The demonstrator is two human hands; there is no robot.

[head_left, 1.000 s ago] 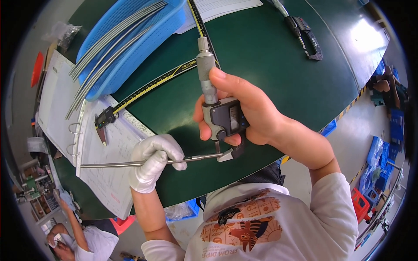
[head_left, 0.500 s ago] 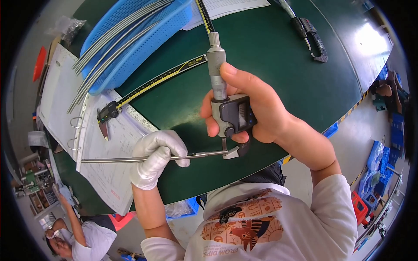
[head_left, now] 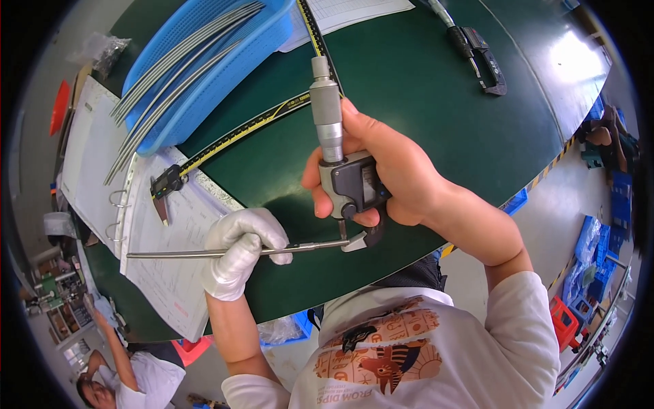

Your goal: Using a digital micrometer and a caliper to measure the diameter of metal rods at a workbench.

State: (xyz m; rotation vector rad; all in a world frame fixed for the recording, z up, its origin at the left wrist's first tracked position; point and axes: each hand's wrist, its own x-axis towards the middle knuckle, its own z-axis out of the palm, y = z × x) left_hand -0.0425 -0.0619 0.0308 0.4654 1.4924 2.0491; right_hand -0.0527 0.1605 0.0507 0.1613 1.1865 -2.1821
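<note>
My left hand [head_left: 245,251], in a white glove, is closed around a thin stepped metal rod [head_left: 177,255]. The rod lies nearly level, its long plain end reaching left over the papers. Its right tip sits between the jaws of a digital micrometer [head_left: 346,184]. My bare right hand [head_left: 398,170] grips the micrometer's body, with the thumb against its upper barrel and the fingers wrapped behind the frame. The micrometer stands with its thimble pointing away from me. Whether both its faces touch the rod, I cannot tell.
A blue plastic basket [head_left: 204,88] at the far left holds several long metal rods. A digital caliper [head_left: 170,180] lies on a ring binder with papers [head_left: 163,279]. Another micrometer [head_left: 480,58] rests at the far right of the green table [head_left: 436,109]. A person [head_left: 139,371] is at lower left.
My right hand and the micrometer have shifted slightly left, and the thimble end sits a little lower. The rod's right end stays between the jaws. My left hand has barely moved.
</note>
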